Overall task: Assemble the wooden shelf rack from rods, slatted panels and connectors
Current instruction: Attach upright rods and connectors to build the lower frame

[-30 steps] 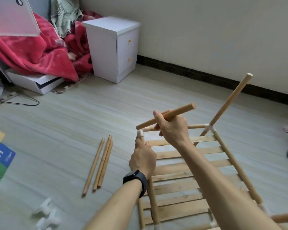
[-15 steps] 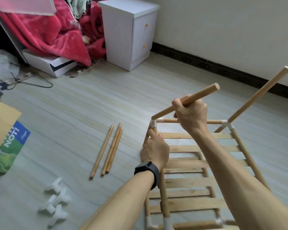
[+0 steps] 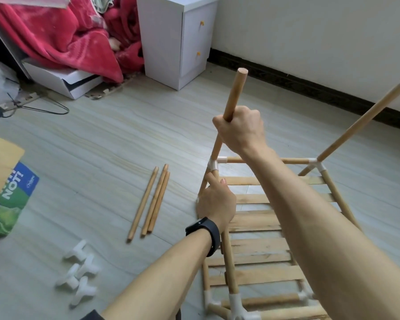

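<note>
The right hand (image 3: 240, 130) gripped a round pale wooden rod (image 3: 231, 105), seating it into the white plastic corner connector (image 3: 214, 165), while the left hand (image 3: 215, 202), fingers curled closed, steadied the frame just below that connector.

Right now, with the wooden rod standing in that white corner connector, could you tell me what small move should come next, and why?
Probably press the wooden rod straight down. Its lower end meets the white corner connector, the right hand grips it mid-length, and the left hand braces the frame just below; whether it is fully seated cannot be seen.
</note>
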The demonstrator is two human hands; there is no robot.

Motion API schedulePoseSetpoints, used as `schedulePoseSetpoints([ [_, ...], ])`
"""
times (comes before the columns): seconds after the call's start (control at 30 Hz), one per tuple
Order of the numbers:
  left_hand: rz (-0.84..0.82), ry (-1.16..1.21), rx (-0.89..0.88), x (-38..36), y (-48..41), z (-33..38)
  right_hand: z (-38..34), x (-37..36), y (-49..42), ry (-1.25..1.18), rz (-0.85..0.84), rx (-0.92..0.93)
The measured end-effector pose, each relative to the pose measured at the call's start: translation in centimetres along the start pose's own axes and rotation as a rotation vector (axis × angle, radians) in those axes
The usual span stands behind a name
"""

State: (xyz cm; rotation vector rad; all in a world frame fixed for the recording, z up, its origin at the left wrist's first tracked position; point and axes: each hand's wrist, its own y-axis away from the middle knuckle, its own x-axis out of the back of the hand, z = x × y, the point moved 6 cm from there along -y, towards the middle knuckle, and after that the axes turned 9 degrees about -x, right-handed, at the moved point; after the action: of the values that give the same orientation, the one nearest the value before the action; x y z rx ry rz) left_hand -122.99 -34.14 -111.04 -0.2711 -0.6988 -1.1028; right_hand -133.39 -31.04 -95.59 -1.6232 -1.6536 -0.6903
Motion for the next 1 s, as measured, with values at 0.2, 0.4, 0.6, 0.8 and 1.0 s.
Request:
schedulePoseSetpoints([
  [0.2, -0.011, -0.011, 0.0, -0.2, -0.2, -0.4, 0.6, -0.6, 0.0, -0.081, 0.05, -0.046],
  [0.4, -0.008, -0.022, -0.028, -0.1, 0.1, -0.4, 0.8, -0.8, 1.3, -0.056, 0.086, -0.073],
  [0.6, -0.041, -0.055, -0.09, 0.6, -0.2, 0.1, 2.5, -0.6, 2.2, 0.072, -0.223, -0.114],
  [0.8, -0.091, -0.108, -0.204, 0.3, -2.3, 0.7, 14.7, -0.4, 10.5, 0.411, -0.264, -0.071],
  [1.0, -0.174, -0.07, -0.285, -0.1, -4.8, 1.5, 18.5, -3.6, 16.1, 0.609, -0.26, -0.083],
])
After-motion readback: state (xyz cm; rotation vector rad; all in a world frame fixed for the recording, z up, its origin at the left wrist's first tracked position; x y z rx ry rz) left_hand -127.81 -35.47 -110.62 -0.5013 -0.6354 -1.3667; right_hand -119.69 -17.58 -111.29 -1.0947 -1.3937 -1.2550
